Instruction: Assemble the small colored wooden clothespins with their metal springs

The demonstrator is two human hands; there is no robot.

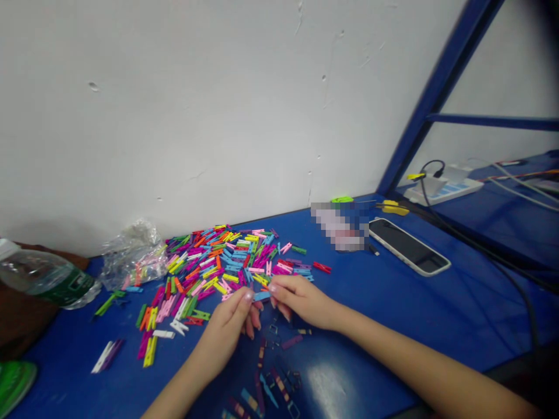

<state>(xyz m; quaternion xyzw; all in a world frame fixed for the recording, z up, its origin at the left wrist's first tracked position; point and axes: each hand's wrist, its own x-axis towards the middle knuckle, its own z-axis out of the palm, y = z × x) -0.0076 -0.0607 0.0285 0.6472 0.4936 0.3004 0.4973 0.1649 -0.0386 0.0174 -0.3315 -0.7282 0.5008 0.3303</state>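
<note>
Between my two hands is a light blue clothespin (262, 297), held level above the blue table. The fingers of my left hand (233, 314) pinch its left end. My right hand (301, 299) grips the other end between thumb and fingers. Just behind them spreads a big heap of small coloured clothespins (236, 256) in pink, yellow, blue, green, orange and purple. Below my hands lie loose clothespin halves (261, 352) and small metal springs (273, 330), dim in shadow.
At left, a clear plastic bottle (48, 276) lies beside a crumpled plastic bag (133, 256). A smartphone (408, 245) lies at right, near black cables (519, 270) and a power strip (445, 189). A white wall (218, 116) bounds the back; a blue metal frame (430, 110) rises at right.
</note>
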